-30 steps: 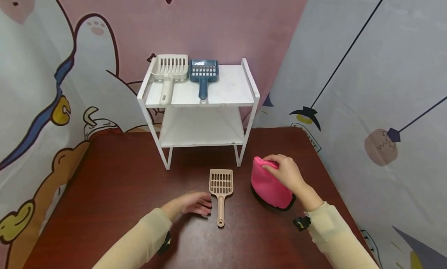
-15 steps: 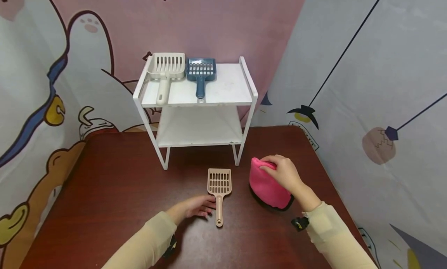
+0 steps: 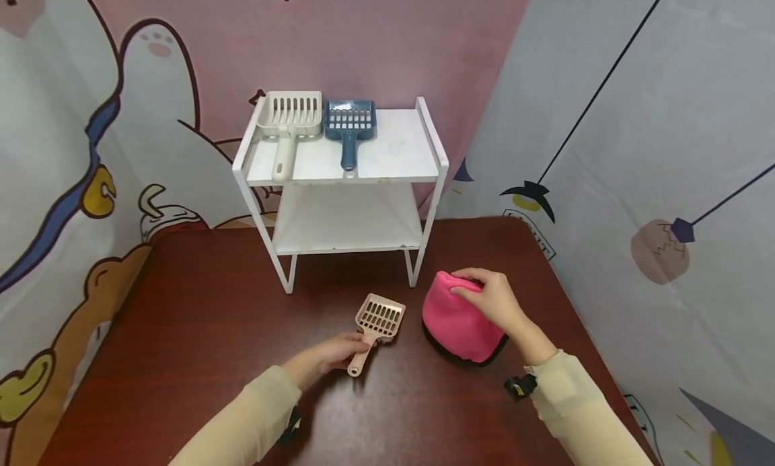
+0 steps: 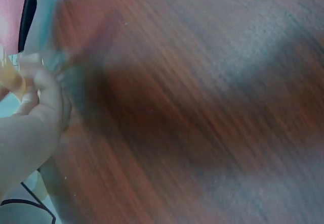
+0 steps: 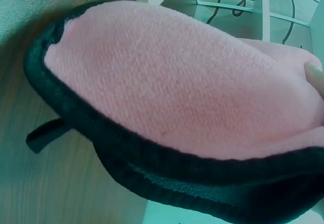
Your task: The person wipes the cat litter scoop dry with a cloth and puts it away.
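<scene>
My left hand [image 3: 336, 353] grips the handle of a beige litter scoop [image 3: 372, 333] at the middle of the table. The slotted head of the scoop points away and to the right, tilted. At the far left of the left wrist view, fingers [image 4: 46, 87] curl round the beige handle [image 4: 10, 77]. My right hand [image 3: 496, 303] pinches the top of a pink fleecy cloth [image 3: 461, 323] with black edging, which hangs down just right of the scoop. The right wrist view shows the fleece [image 5: 167, 77] close up, with a small black loop [image 5: 48, 134] at its border.
A white two-tier rack [image 3: 399, 143] stands at the back of the dark brown table [image 3: 206, 331]. On its upper shelf lie a white litter scoop [image 3: 287, 133] and a blue litter scoop [image 3: 349, 133], side by side. Printed cloth walls [image 3: 605, 183] surround the table.
My left hand has moved right to the beige scoop, taken hold of its handle and turned it, head swung rightward. The pink cloth has shifted slightly left in my right hand's pinch.
</scene>
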Demonstrator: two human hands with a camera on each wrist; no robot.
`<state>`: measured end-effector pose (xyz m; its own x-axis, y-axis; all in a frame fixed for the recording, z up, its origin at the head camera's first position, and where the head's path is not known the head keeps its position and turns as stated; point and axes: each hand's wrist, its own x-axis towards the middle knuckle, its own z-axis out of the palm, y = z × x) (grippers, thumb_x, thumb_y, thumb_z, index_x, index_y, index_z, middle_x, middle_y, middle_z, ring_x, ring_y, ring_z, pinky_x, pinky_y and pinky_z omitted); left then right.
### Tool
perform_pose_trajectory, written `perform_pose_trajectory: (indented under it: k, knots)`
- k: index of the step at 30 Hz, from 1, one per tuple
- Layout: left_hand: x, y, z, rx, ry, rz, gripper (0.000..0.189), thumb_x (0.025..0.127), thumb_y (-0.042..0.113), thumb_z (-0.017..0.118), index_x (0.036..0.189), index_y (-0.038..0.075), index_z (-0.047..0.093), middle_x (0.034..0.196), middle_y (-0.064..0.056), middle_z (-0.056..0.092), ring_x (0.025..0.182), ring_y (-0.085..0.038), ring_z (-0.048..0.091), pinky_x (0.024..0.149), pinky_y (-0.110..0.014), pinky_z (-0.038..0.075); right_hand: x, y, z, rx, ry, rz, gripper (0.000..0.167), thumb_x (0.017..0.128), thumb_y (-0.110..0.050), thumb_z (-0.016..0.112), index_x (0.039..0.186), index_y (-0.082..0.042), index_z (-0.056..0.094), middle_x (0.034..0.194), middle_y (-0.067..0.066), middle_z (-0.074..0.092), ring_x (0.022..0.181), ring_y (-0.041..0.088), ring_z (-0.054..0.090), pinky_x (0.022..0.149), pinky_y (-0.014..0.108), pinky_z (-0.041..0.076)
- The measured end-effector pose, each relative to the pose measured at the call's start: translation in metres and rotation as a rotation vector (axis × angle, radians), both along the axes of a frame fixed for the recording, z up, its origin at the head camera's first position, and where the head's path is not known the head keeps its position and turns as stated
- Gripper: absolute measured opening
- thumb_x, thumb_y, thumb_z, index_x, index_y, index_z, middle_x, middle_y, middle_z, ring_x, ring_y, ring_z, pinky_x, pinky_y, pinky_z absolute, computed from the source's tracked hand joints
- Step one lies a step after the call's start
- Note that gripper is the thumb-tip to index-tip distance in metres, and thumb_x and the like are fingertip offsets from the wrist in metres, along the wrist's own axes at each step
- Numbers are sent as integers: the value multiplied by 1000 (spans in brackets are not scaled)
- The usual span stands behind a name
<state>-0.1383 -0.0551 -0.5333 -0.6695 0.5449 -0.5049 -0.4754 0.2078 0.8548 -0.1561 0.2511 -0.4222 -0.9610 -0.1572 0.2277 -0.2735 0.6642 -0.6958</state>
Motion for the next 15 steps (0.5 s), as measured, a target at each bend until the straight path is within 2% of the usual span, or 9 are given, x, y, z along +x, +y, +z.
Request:
perform_pose_trajectory:
  k: [3,6,11,15]
  knots:
    - [-1,-4,6,16,-21,-11,33,97,8,38,121,-15,43,80,0,53,66,-8,54,60,-22,50,0,0,1,-5,14,8,30,77,-18,77,103,-7,71,96,13,70,76,18,62,62,19,52]
    - [-2,-11,13,23,-14,-24,31,99,8,33,121,-13,40,76,0,52,58,-6,52,54,-18,48,0,0,3,-2,29,17,29,76,-17,77,103,-7,71,96,12,70,77,19,63,63,18,52]
    - [-4,-22,23,0,36,-24,30,99,7,34,118,-14,41,68,4,46,48,0,37,43,-12,33,1,-1,4,-5,23,24,29,77,-18,76,103,-7,71,96,12,70,77,18,63,64,18,52]
    - [-8,-29,30,-9,41,-30,26,99,7,35,112,-12,45,67,6,44,47,1,31,42,-12,27,2,-2,5,-5,14,24,29,77,-18,76,103,-7,71,96,13,70,77,19,63,64,17,52]
